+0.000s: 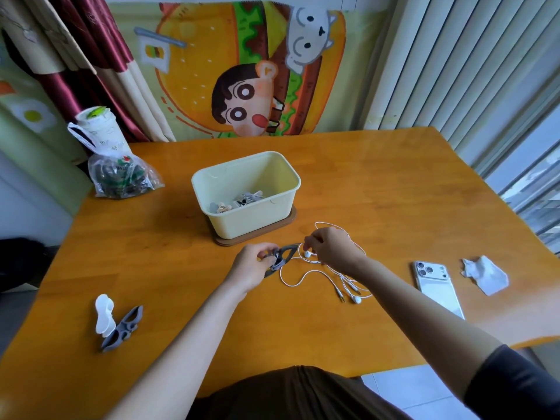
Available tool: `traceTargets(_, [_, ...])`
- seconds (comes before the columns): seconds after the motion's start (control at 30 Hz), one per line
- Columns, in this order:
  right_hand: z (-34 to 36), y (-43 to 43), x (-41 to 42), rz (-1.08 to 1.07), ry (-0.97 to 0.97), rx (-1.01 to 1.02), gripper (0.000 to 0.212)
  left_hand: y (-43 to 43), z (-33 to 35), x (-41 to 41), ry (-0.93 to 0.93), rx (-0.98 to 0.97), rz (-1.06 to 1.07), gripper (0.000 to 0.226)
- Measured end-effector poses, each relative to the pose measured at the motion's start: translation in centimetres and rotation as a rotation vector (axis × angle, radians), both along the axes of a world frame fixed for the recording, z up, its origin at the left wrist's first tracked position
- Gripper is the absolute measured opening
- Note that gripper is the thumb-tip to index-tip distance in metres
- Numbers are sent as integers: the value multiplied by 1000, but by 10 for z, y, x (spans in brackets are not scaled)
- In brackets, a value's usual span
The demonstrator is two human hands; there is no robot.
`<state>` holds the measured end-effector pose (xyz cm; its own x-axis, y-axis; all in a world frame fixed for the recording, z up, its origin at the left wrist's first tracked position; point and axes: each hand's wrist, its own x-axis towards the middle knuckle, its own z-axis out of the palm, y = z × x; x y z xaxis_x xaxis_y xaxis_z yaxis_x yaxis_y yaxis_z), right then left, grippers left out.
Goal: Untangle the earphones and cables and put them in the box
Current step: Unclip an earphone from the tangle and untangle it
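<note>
White wired earphones [306, 275] lie in loose loops on the wooden table [378, 189], with an earbud and a plug at the near right. My left hand [253, 265] grips a grey cable winder [283, 257] that the cord runs to. My right hand [328, 245] pinches the white cord just above another earbud [307, 254]. Behind my hands stands a pale yellow box [285, 177] on a brown base, holding several wound earphones and cables [239, 200].
A white winder [104, 313] and a grey winder [124, 327] lie at the near left. A plastic bag with a cup [112, 159] sits at the far left. A white phone [436, 281] and a crumpled tissue [485, 274] lie on the right.
</note>
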<state>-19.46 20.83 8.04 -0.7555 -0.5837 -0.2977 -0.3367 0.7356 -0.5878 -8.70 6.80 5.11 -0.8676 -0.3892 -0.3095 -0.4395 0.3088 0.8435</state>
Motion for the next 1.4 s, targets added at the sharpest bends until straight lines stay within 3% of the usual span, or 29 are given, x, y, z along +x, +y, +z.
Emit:
traceTargets(0.3, [10, -2, 21, 99, 37, -101, 26, 2, -2, -3, 37, -87, 144, 24])
traceTargets(0.47, [-4, -9, 52, 222, 208, -142, 22, 11, 11, -9, 148, 364, 412, 27])
traceTargets(0.6, [-17, -7, 61, 233, 321, -184, 24, 14, 20, -12, 180, 527, 517, 20])
traceTargets(0.9, [-32, 9, 40, 151, 287, -131, 24, 6, 16, -2, 145, 934, 331, 17])
traceTargets(1.0, [-25, 11, 24, 105, 270, -70, 25, 1, 13, 4, 49, 835, 112, 17])
traceTargets(1.17, [-16, 16, 2, 170, 302, 152, 27, -9, 8, 10, -143, 258, -190, 24])
traceTargets(1.23, [-15, 16, 0, 156, 289, 160, 27, -9, 3, 10, -130, 98, -181, 27])
traceTargets(1.4, [-10, 7, 15, 177, 264, 81, 26, -5, -11, 11, -89, 42, -15, 26])
